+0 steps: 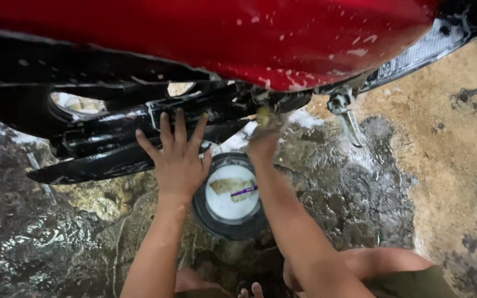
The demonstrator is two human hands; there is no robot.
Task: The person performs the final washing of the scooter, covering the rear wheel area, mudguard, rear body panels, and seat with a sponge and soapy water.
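Observation:
A red motorbike body (260, 33) with soap foam on it fills the top of the head view, with wet black frame parts (106, 138) below it. My left hand (178, 157) rests with fingers spread flat against the black lower frame. My right hand (263, 140) reaches up under the red panel and is closed on a small yellowish sponge or cloth (264, 115), blurred by motion. Between my forearms a dark bucket (216, 221) of milky water stands on the ground, with a cloth and a purple item floating in it.
The ground is wet, dark and foamy on the left (40, 237) and dry sandy brown on the right (459, 165). A metal footpeg (349, 118) hangs under the bike at right. My knee (382, 262) and toes show at the bottom edge.

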